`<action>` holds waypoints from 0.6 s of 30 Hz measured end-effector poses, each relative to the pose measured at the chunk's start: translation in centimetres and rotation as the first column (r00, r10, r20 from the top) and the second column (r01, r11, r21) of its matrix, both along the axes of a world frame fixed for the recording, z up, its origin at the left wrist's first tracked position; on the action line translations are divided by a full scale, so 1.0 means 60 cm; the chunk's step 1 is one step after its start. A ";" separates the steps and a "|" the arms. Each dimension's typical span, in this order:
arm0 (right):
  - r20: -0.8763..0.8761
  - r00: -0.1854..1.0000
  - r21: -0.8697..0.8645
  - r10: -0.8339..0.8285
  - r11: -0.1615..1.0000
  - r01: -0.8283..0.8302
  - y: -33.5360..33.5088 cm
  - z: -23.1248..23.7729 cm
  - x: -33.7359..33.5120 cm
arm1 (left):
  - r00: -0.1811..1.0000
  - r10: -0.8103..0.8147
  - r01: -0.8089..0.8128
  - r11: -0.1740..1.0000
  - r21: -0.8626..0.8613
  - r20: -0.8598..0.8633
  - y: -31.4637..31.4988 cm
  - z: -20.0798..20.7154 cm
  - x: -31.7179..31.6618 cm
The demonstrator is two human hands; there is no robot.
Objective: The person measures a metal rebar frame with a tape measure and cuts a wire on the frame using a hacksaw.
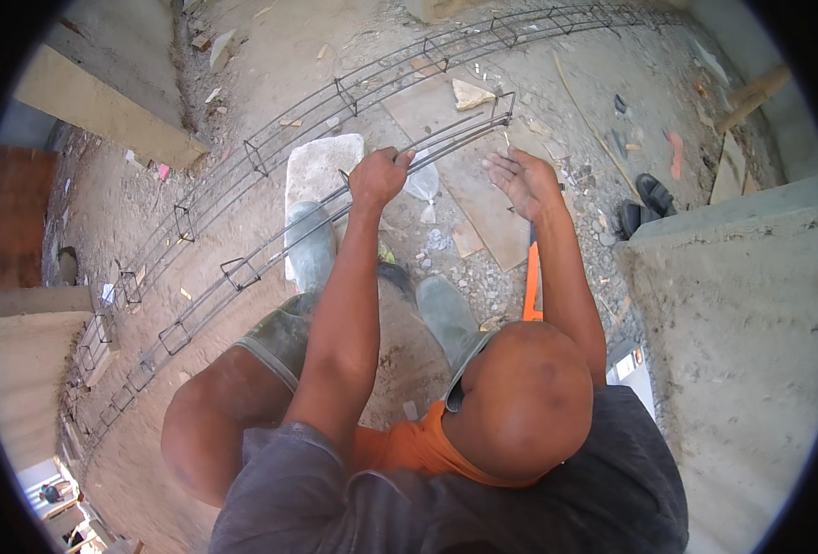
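Observation:
My left hand is closed round the bars of a narrow rebar cage, a long frame of thin steel rods with rectangular stirrups. The cage runs from the lower left up to its end stirrup near my right hand. My right hand is just below that end, palm partly turned up, thumb and forefinger pinched on a thin pale stick-like piece. Its kind is too small to tell. A white block lies under the cage beside my left hand, and a clear plastic bag rests between my hands.
A second rebar cage curves across the ground beyond. An orange tool lies partly behind my right forearm. Dark shoes stand by the concrete wall at right. A concrete beam juts in at left. Gravel and a flat board lie ahead.

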State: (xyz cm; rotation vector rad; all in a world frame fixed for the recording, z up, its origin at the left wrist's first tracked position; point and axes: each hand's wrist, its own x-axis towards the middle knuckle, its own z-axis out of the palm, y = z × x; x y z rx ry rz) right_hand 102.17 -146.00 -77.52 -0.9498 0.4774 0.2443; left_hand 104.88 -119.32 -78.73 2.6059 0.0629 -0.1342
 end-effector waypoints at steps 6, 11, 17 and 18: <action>-0.204 0.968 -0.205 -0.146 0.973 0.103 0.076 0.005 0.151 | 1.000 0.028 -0.028 0.999 -0.039 0.009 -0.023 0.009 -0.040; -0.248 0.888 -0.180 -0.387 0.919 0.351 0.072 -0.021 0.160 | 0.993 0.015 -0.010 0.999 -0.043 0.119 -0.058 -0.015 -0.092; -0.147 0.962 -0.464 -0.230 0.875 0.139 0.110 -0.062 0.166 | 0.957 0.070 -0.083 0.996 0.032 0.282 -0.041 -0.043 -0.113; -0.097 0.984 -0.591 -0.150 0.804 0.064 0.071 -0.085 0.183 | 0.966 0.062 -0.063 0.998 -0.001 0.253 -0.064 -0.035 -0.108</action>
